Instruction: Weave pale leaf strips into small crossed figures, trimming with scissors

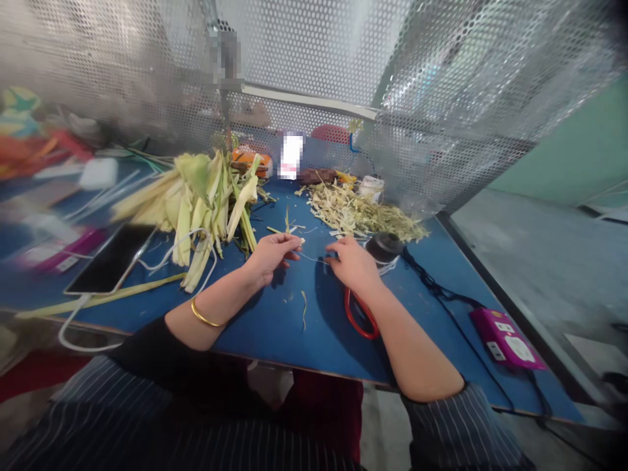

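Note:
My left hand (277,257) is closed in a pinch above the blue table, with a small pale piece (301,241) at its fingertips that looks like plant husk. From there a thin pale thread or wire (313,259) stretches across to my right hand (356,263), whose bent fingers meet its other end. Below my right wrist shows a red loop handle (362,320), probably of scissors; the rest is hidden by the hand. Just beyond that hand stands a dark round spool-like object (385,247). On the tabletop between my arms lies a thin curled strip (303,311).
A bundle of corn husks (201,203) lies at left, and a heap of shredded husk (348,208) at back right. A phone (112,260) with white cables sits left; a purple power strip (507,340) with black cords is at right. Perforated metal mesh (314,59) rises behind.

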Demonstrator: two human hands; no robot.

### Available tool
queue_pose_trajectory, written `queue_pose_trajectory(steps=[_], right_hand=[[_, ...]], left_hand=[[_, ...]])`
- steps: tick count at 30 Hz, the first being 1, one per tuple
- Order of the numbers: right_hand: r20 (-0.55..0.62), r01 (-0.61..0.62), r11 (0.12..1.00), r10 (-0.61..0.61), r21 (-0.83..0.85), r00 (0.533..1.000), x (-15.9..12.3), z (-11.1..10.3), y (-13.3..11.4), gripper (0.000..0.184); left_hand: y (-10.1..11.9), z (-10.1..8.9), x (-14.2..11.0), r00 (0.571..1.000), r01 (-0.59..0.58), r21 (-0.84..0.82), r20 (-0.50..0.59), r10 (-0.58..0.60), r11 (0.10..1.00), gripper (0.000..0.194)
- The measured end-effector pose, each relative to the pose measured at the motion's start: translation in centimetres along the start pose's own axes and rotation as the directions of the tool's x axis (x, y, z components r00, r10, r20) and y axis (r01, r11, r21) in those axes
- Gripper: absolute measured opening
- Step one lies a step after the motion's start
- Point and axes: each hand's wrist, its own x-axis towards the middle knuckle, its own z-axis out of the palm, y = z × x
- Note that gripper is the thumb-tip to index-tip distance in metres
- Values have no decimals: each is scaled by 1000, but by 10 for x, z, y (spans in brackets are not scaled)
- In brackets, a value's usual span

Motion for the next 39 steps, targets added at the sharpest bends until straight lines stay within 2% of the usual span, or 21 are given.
queue_pose_trajectory(steps=[2, 4, 7, 10, 15, 18, 22, 24, 26, 28, 30, 33, 35, 36, 37, 39], right_hand=[[-134, 46, 982, -21, 182, 991, -1, 1, -5, 28], [-180, 74, 918, -3, 390, 984, 0, 4, -10, 31], [-13, -33, 798, 51, 602, 999, 0, 10, -17, 28], [129, -169, 700, 110, 694, 986, -2, 15, -23, 28], [177, -251, 614, 180, 748, 968, -5, 15, -28, 30], [162, -222, 626, 153, 748, 975, -5, 14, -27, 27], [121, -195, 614, 160, 765, 980, -3, 15, -23, 21], [78, -189, 595, 207, 781, 975, -1, 17, -20, 19], [16, -163, 594, 245, 788, 969, 0, 18, -16, 18], [-36, -141, 602, 272, 786, 962, 2, 19, -13, 17], [-60, -131, 608, 284, 783, 957, 3, 20, -11, 17], [-49, -128, 603, 268, 788, 962, 2, 23, -10, 17], [-31, -129, 599, 249, 790, 968, 1, 26, -11, 17], [-25, -129, 599, 242, 790, 970, 1, 27, -12, 17], [-21, -129, 601, 236, 789, 972, 0, 27, -12, 17], [-19, -127, 604, 228, 787, 973, 0, 28, -13, 18]], left_hand=[[-2, 1, -1, 1000, -6, 18, 26, 5, 1000, 18], [-3, 2, -3, 999, -23, 40, 49, 21, 999, 19], [-3, 4, -6, 994, -71, 86, 88, 63, 994, 17], [-5, 6, -6, 990, -109, 126, 99, 97, 986, 15], [-7, 5, -6, 989, -131, 155, 87, 119, 979, 11], [-6, 4, -6, 988, -126, 158, 105, 110, 979, 11], [-5, 2, 1, 984, -122, 171, 152, 96, 978, 21], [-3, -1, 8, 984, -173, 217, 78, 159, 961, 24], [-1, -6, 18, 962, -244, 301, -47, 270, 922, 24], [1, -12, 28, 939, -240, 389, -141, 315, 889, 23], [3, -17, 39, 930, -206, 527, -156, 332, 825, 26], [5, -20, 50, 936, -162, 783, -70, 344, 601, 25], [6, -18, 53, 931, -134, 869, -54, 361, 476, 28], [6, -16, 54, 927, -116, 882, -68, 368, 457, 28], [5, -14, 55, 925, -104, 873, -91, 369, 477, 26], [4, -9, 55, 925, -103, 791, -147, 351, 604, 20]])
